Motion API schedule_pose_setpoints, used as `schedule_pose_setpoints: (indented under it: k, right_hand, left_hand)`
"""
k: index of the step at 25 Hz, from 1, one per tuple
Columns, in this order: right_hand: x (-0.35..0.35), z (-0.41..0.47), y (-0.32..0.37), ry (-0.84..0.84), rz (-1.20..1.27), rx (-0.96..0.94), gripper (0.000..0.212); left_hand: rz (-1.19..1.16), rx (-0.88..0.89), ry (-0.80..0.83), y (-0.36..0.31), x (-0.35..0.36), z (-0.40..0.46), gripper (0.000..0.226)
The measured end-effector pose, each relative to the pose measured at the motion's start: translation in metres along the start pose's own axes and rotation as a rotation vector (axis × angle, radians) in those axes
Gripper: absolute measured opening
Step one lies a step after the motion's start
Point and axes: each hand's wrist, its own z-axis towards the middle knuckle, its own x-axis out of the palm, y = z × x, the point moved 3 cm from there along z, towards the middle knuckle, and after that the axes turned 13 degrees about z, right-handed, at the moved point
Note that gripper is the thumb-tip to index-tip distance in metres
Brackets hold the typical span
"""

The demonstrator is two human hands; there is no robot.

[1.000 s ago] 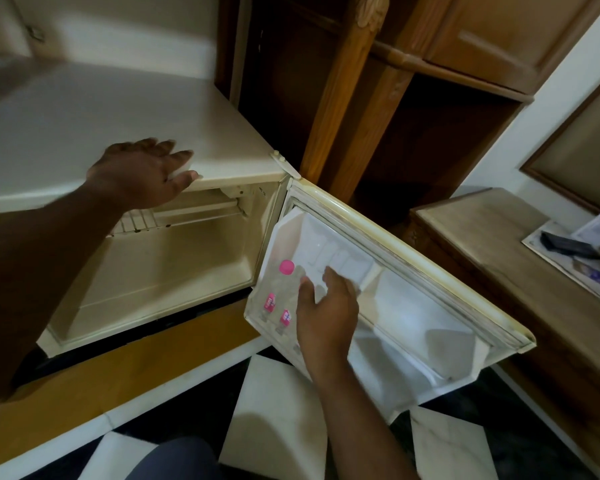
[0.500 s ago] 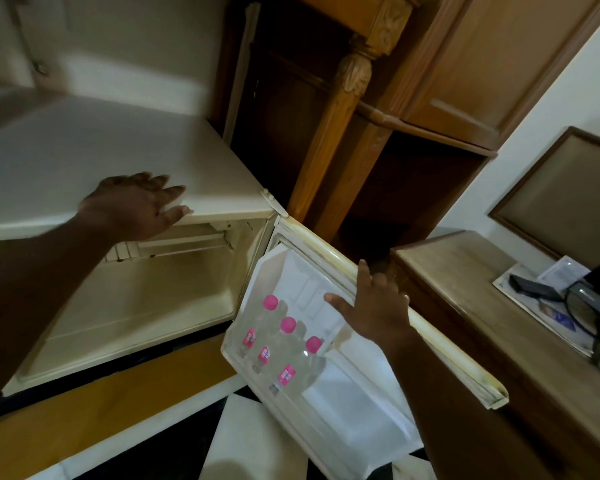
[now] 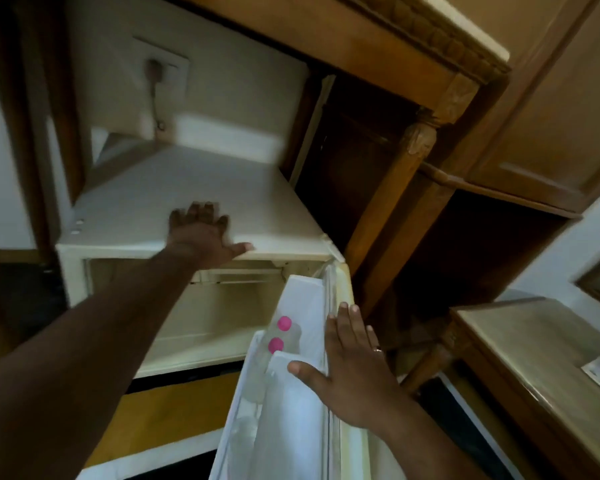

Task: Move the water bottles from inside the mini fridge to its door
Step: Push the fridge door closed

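The cream mini fridge (image 3: 125,233) stands open with no bottles visible in its inside. Its door (image 3: 293,424) is swung partway toward the body and seen nearly edge-on. Clear water bottles with pink caps (image 3: 280,332) stand in the door rack; two caps show, the rest is hidden by the rack and my hand. My left hand (image 3: 203,235) lies flat on the fridge's top front edge, holding nothing. My right hand (image 3: 349,365) is spread flat against the door's outer edge, fingers apart.
A carved wooden cabinet (image 3: 426,140) stands right behind the door hinge. A wooden desk (image 3: 541,362) with papers sits at the right. A wall socket with a plugged cord (image 3: 155,72) is above the fridge. Black and white tiles and a yellow plinth lie below.
My right hand left the bottles in the rack, moved to the door's outer edge, and the door has swung toward the fridge body. My left hand stays on the fridge top.
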Motion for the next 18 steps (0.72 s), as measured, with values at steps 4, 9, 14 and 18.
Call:
schedule_pose_setpoints:
  k: [4,9,14,18]
  right_hand:
    - [0.014,0.034,0.049,0.015,0.026,-0.153,0.109]
    - [0.017,0.074,0.104,0.065,0.077,-0.161,0.102]
    - [0.024,0.127,0.139,0.070,0.096,-0.161,0.085]
    - [0.022,0.160,0.156,0.034,0.058,-0.242,0.073]
  left_hand:
    - [0.022,-0.186,0.056,0.030,0.002,-0.038,0.105]
    - [-0.112,-0.113,0.120,0.069,0.002,-0.074,0.079]
    - [-0.170,-0.066,0.167,0.077,-0.004,-0.090,0.069]
    - [-0.180,-0.048,0.152,0.080,-0.012,-0.102,0.070]
